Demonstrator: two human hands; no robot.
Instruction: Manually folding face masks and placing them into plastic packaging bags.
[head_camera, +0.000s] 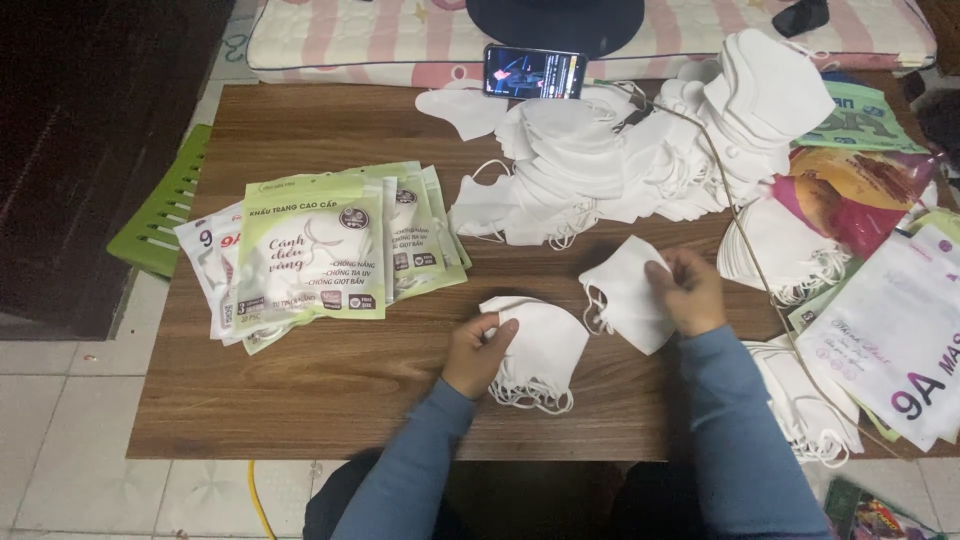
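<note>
blue sleeves come up from the bottom edge, nearest the camera, and lead to two bare hands over a brown wooden table. the left hand lies curled with its fingers bent down onto the edge of a small stack of white face masks, pressing it to the table; the ear loops of that stack hang out toward the near side. the right hand is raised just beside it and pinches a single white mask between thumb and fingertips, the mask held open and tilted, apart from the stack below. behind the hands, toward the far side of the table, a large loose heap of white masks spreads across, rising to a taller pile at the right. more masks lie in a bundle at the right near edge. at the left of the table a fanned pile of flat pouches lies face up, pale green and white with a picture of a mask on the front; each appears filled, though the contents cannot be told. at the right edge lie more flat bags, white with purple print, one red and yellow, one green. a phone with a lit screen leans at the far edge of the table against a pink-striped cushion. a green plastic stool stands on the tiled floor at the left.
</note>
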